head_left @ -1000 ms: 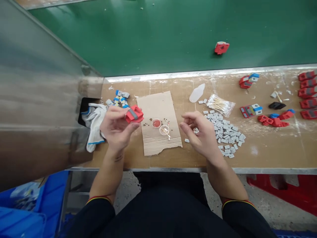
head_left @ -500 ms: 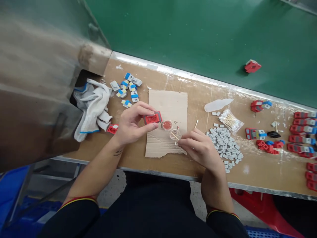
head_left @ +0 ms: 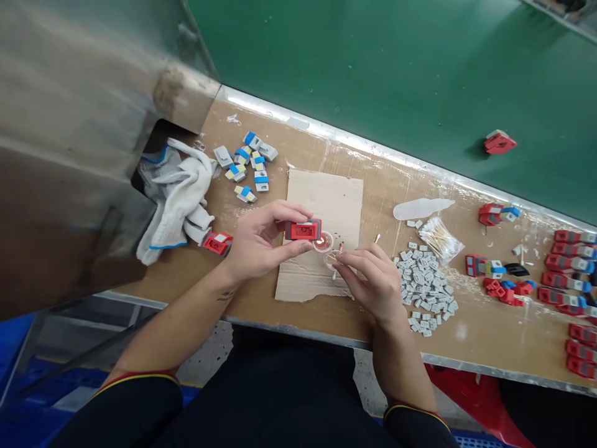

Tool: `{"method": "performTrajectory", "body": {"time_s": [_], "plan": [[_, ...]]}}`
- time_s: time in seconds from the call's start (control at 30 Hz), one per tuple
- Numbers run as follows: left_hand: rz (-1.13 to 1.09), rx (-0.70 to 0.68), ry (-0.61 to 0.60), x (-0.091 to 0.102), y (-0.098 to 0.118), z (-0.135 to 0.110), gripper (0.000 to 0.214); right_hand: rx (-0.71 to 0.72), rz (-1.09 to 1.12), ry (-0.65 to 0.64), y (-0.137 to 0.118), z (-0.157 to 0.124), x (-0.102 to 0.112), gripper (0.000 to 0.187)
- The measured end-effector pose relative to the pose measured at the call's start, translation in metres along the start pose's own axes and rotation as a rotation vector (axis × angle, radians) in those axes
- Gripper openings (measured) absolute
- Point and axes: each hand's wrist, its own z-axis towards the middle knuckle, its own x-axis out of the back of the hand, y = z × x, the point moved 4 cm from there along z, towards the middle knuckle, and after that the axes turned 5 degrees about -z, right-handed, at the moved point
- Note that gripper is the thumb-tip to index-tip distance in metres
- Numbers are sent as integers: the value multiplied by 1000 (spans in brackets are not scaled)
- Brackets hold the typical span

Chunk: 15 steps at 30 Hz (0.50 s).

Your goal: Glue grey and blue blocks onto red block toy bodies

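Note:
Between the thumb and fingers of my left hand [head_left: 261,239] is a red and grey plastic toy part [head_left: 303,230], its recessed side facing up. My right hand [head_left: 370,277] pinches a cotton swab [head_left: 377,238], one white end sticking out behind the fingers. Just right of the toy part, a small round dish [head_left: 323,241] holds red liquid. A second clear dish [head_left: 331,258] sits by my right fingertips, partly hidden by them, with a swab end near it. Both dishes rest on a piece of cardboard [head_left: 326,193].
Small grey pieces [head_left: 424,283] lie heaped right of my right hand, near a bag of swabs [head_left: 441,239] and a translucent bottle [head_left: 422,209]. Grey-and-blue parts [head_left: 242,155] and white gloves [head_left: 180,193] lie left. Red toy vehicles [head_left: 566,264] line the right; a metal housing [head_left: 93,155] borders the left.
My left hand has brought the toy part slightly right and turned it, so it now overlaps the red dish's edge. The right hand has shifted slightly, still pinching the swab near the clear dish.

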Motion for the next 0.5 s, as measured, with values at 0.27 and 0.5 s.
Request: {"method": "performTrajectory", "body": {"time_s": [0.27,0.5], "plan": [[-8,-32,-8,-5,2,-3,33,-133,134,21,5,-1,0,17],[54,-43,-47,-7,4,-5,39,-259,337,202,11,-7,21,16]]}}
